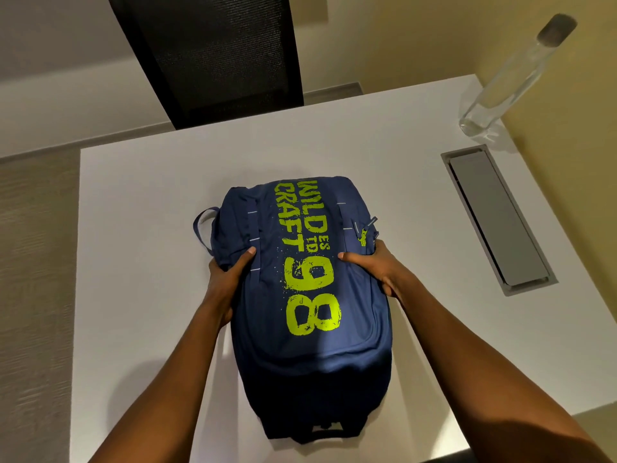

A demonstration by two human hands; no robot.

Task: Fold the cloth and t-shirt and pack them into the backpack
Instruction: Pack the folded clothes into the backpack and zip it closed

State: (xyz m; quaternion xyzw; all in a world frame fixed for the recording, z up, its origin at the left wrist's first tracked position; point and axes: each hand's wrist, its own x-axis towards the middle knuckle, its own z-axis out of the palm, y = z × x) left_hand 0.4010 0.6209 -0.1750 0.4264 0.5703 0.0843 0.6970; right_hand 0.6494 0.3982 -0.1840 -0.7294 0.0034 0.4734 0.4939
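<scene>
Both thumbs press onto the front panel while the fingers wrap its sides: the left hand [224,285] and right hand [380,265] clasp the navy backpack [310,309], lying flat at frame centre on the white table [140,202]. Soft, probably light fabric; the sides look the surest hold.

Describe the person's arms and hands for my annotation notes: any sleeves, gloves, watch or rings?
Both forearms are bare as far as the frame shows, with no sleeve in view. The left hand and right hand wear no gloves. No watch, bracelet or ring shows on the visible wrists and fingers. Fingernails are short and unpainted.
</scene>
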